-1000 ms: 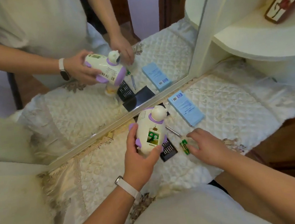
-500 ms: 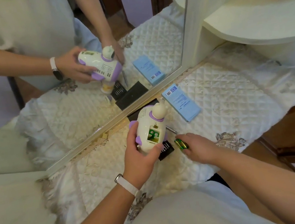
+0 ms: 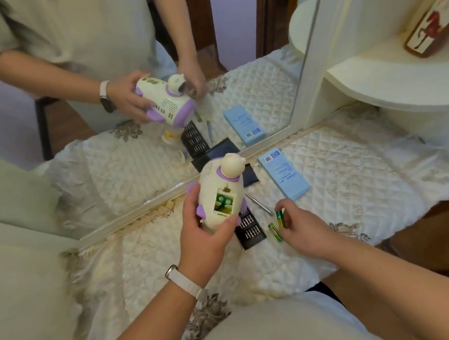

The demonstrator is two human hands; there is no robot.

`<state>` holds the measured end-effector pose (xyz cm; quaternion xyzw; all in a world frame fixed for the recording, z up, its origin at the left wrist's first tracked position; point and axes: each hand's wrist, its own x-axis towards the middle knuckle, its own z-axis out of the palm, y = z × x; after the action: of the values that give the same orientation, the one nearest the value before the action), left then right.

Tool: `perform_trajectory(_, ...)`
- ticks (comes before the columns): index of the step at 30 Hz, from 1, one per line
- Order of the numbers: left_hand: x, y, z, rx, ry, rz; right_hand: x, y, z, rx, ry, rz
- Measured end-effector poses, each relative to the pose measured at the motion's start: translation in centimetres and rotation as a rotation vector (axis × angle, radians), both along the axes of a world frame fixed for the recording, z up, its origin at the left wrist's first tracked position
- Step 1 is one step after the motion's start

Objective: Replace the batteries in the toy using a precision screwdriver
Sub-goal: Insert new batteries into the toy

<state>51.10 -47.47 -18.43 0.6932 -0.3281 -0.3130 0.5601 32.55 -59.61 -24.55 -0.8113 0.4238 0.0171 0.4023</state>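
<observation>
My left hand (image 3: pixel 205 236) grips a cream and purple toy (image 3: pixel 221 191) above the table, its back turned up. The battery compartment (image 3: pixel 223 201) is uncovered and two green batteries sit inside. My right hand (image 3: pixel 298 224) pinches a green and yellow battery (image 3: pixel 279 216) just above the cloth. A second green battery (image 3: pixel 275 232) lies on the cloth beside it. The silver precision screwdriver (image 3: pixel 259 204) lies between the toy and the blue box.
A black tray of screwdriver bits (image 3: pixel 249 230) lies under the toy's lower end. A light blue box (image 3: pixel 284 177) and a dark case (image 3: pixel 249 175) lie near the mirror (image 3: pixel 130 141), which stands along the back of the quilted white cloth (image 3: pixel 359 182). A white shelf (image 3: pixel 392 80) overhangs at right.
My right hand has lifted one battery off the cloth and now holds it upright; another battery lies uncovered beside it. The toy in my left hand has stayed about where it was.
</observation>
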Motion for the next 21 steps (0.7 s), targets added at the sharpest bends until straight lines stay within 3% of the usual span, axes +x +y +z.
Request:
perform_trajectory(12,1.7,3.4,2.8,-0.185,0.125,0.117,6.0,4.7,13.5,-0.077,-0.494,-0.062)
perform_trajectory(21,3.4,5.3,3.8,-0.245,0.160,0.160,9.5,6.7,16.8,-0.129,-0.549,0.120)
